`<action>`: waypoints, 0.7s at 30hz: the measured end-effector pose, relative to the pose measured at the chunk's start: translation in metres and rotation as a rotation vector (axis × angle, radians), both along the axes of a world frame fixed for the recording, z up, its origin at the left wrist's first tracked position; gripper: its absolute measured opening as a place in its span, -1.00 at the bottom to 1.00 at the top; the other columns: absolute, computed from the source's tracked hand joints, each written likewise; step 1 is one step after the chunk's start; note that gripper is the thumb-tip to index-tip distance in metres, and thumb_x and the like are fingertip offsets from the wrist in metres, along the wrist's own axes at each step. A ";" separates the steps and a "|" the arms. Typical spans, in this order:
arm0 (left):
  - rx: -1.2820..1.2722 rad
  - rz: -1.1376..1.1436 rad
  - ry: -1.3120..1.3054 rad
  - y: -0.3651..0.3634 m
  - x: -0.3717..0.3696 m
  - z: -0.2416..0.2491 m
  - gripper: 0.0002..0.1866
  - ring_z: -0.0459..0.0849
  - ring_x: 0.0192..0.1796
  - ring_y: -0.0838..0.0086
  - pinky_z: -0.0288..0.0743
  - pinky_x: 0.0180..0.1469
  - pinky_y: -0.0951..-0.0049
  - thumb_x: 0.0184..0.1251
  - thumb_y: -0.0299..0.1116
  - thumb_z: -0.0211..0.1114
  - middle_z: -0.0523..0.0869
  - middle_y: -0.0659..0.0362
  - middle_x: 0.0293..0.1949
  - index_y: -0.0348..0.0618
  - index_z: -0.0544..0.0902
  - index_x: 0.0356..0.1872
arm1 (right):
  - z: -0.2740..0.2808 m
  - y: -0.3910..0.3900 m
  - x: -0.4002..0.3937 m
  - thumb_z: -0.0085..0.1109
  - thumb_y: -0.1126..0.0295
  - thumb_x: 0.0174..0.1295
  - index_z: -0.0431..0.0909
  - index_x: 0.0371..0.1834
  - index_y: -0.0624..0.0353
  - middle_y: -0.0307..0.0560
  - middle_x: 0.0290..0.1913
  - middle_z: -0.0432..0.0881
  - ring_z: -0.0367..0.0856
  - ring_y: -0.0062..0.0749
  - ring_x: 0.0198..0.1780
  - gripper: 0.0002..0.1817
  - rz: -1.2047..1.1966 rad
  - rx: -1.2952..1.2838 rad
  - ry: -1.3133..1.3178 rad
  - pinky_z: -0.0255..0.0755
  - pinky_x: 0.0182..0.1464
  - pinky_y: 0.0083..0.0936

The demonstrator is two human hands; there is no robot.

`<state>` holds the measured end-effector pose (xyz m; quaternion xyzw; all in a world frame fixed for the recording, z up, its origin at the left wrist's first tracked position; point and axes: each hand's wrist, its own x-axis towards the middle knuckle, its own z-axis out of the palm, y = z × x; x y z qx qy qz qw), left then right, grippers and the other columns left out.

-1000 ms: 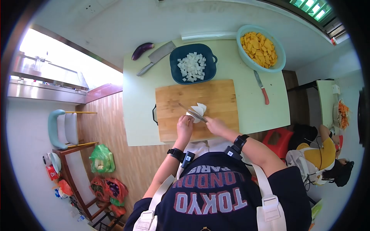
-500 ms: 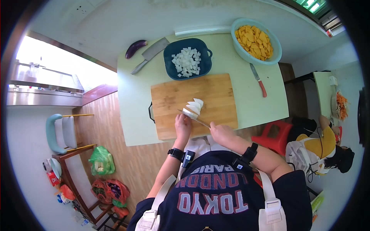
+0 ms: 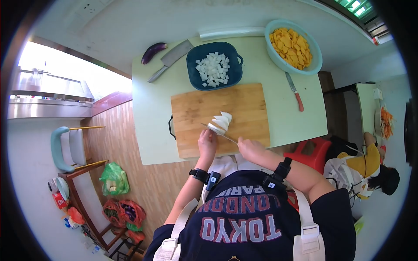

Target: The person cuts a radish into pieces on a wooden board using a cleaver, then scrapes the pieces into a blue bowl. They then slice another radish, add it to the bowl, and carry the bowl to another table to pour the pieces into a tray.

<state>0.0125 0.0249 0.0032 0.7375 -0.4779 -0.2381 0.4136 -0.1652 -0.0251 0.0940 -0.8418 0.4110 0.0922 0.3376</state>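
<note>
Left hand [image 3: 208,141]: tight beside the knife [image 3: 227,138], fingers bunched; pinching anything, can't tell!
White slices [image 3: 221,121]: on the cutting board [image 3: 191,117], looking light, crisp, probably slippery; best held by outer edges.
Right hand [image 3: 250,150]: fingers curled round the knife's handle!

An eggplant [image 3: 153,52] and chopper [image 3: 176,52] are laid by the far left corner of the table [image 3: 289,124]. A roll [image 3: 235,33] and tub [image 3: 235,73] are put by the far edge, a bowl [image 3: 317,52] at its right end. A red-handled knife [image 3: 295,92] is laid near the right edge, a board [image 3: 196,117] by the near edge.
</note>
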 end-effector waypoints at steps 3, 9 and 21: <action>0.021 0.025 0.035 0.000 -0.001 0.002 -0.95 0.54 -0.44 0.10 0.41 -0.41 0.27 0.06 -0.53 0.20 0.54 -0.01 -0.47 -0.27 0.51 -0.48 | -0.014 -0.006 0.010 -0.11 0.43 0.14 0.32 -0.36 0.36 0.23 -0.61 0.54 0.57 0.09 -0.53 -0.83 0.009 0.011 -0.030 0.42 -0.51 -0.09; -0.014 0.005 -0.005 -0.001 0.000 0.006 -0.94 0.55 -0.42 0.09 0.43 -0.39 0.27 0.05 -0.55 0.21 0.56 -0.03 -0.45 -0.29 0.50 -0.49 | -0.056 -0.010 0.031 -0.11 0.43 0.15 0.33 -0.34 0.38 0.24 -0.60 0.54 0.56 0.13 -0.50 -0.82 -0.001 -0.018 -0.146 0.42 -0.48 -0.09; -0.057 -0.002 -0.017 0.005 -0.003 0.009 -0.96 0.59 -0.42 0.21 0.48 -0.35 0.37 0.08 -0.54 0.20 0.58 0.02 -0.43 -0.25 0.54 -0.43 | -0.037 -0.029 0.017 -0.11 0.33 0.19 0.40 -0.16 0.21 0.23 -0.55 0.53 0.53 0.10 -0.47 -0.76 -0.123 0.097 -0.365 0.38 -0.38 -0.07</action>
